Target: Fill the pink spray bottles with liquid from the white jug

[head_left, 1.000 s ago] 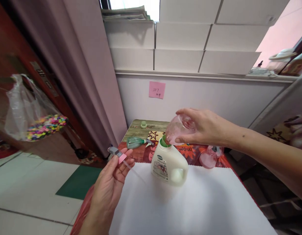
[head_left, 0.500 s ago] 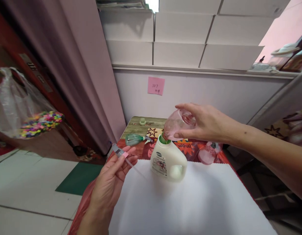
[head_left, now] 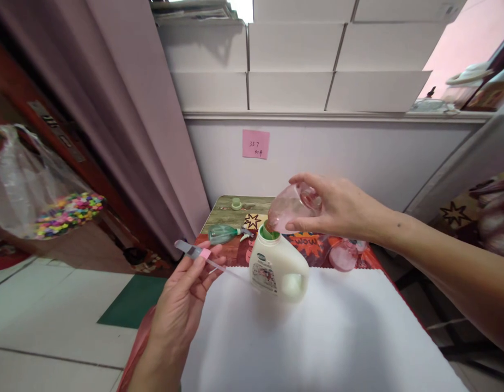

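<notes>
My right hand (head_left: 341, 204) grips a clear pink bottle (head_left: 287, 209) by its base end. The bottle is tilted, neck down, at the green-rimmed mouth of a cream detergent jug (head_left: 281, 267). That jug stands upright on a white cloth (head_left: 317, 343), its handle towards the right. Between the thumb and fingers of my left hand (head_left: 184, 294) is a spray pump head (head_left: 198, 252) with a pink collar and grey nozzle. Its long clear tube points down to the right, towards the jug. Whether liquid flows from the bottle is hard to make out.
Behind the jug lies a green spray bottle (head_left: 223, 234), with a green cap (head_left: 236, 204) farther back. Another pink bottle (head_left: 344, 256) is at the right. A wall with a pink note (head_left: 255, 144) bounds the table's back. A bag of colourful pieces (head_left: 70, 213) hangs at left.
The spray pump head in my left hand has turned flatter, its nozzle moving left. The pink bottle stays tilted at the jug's mouth. The whole view has shifted slightly.
</notes>
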### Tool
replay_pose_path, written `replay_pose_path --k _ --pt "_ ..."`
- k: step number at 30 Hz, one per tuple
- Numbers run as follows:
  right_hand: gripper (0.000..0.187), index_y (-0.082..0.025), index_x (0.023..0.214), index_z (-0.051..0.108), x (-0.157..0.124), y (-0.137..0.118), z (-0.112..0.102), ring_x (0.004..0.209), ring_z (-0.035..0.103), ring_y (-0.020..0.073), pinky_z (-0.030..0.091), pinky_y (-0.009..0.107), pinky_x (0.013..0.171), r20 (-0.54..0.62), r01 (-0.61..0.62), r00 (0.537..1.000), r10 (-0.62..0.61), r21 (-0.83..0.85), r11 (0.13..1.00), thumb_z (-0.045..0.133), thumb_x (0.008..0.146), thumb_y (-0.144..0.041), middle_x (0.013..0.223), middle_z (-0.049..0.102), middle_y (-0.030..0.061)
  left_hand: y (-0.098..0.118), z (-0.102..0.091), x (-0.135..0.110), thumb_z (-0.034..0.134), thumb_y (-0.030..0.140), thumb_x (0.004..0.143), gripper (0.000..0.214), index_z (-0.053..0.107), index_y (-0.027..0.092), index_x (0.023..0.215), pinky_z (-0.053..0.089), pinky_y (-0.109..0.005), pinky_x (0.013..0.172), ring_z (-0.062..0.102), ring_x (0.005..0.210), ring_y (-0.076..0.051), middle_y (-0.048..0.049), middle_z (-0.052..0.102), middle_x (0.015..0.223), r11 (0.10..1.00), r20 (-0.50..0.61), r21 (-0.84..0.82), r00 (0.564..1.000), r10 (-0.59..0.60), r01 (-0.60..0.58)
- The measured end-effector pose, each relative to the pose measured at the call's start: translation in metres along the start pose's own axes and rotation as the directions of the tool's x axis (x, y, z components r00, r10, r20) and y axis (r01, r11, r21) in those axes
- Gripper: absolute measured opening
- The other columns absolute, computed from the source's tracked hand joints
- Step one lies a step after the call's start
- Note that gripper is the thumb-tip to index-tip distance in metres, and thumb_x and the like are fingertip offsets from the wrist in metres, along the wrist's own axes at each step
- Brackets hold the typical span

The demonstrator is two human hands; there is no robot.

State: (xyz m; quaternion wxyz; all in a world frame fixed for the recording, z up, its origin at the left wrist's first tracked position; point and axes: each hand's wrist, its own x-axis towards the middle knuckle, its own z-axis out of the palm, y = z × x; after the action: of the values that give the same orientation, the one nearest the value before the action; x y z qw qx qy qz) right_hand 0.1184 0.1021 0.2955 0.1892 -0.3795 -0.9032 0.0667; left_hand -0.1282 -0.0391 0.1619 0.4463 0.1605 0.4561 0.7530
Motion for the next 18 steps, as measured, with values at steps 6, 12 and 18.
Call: replay_pose_path --k 6,12,18 --pt "0.079 -0.022 0.135 0.058 -0.005 0.013 0.006 0.089 0.071 0.0293 0.054 0.039 0.075 -0.035 -0.027 0.999 0.029 0.053 0.998 0.074 0.072 -0.066 0.105 0.075 0.0093 0.003 0.007 -0.001 0.077 0.019 0.082 0.029 0.075 0.013 0.11 0.063 -0.029 0.081 0.075 0.085 -0.019 -0.0134 0.078 0.106 0.995 -0.068 -0.067 0.996 0.064 -0.068" --pt "0.074 -0.027 0.13 0.061 -0.027 0.025 0.007 0.093 0.072 0.0319 0.056 0.045 0.081 -0.11 -0.118 0.984 0.143 0.206 0.971 0.08 0.068 -0.062 0.109 0.074 0.0102 0.003 0.014 -0.009 0.076 0.023 0.085 0.026 0.074 0.011 0.108 0.063 -0.03 0.074 0.075 0.079 -0.019 -0.0133 0.078 0.103 0.993 -0.045 -0.09 0.996 0.073 -0.077" --pt "0.054 -0.036 0.124 0.06 -0.119 0.039 0.064 0.106 0.07 0.0384 0.059 0.046 0.075 -0.213 -0.122 0.896 0.39 0.726 0.677 0.078 0.074 -0.046 0.125 0.068 0.0107 0.004 0.019 -0.008 0.073 0.026 0.088 0.022 0.073 0.013 0.106 0.062 -0.028 0.069 0.074 0.076 -0.017 -0.0104 0.078 0.101 0.984 -0.065 -0.13 0.991 0.115 -0.122"
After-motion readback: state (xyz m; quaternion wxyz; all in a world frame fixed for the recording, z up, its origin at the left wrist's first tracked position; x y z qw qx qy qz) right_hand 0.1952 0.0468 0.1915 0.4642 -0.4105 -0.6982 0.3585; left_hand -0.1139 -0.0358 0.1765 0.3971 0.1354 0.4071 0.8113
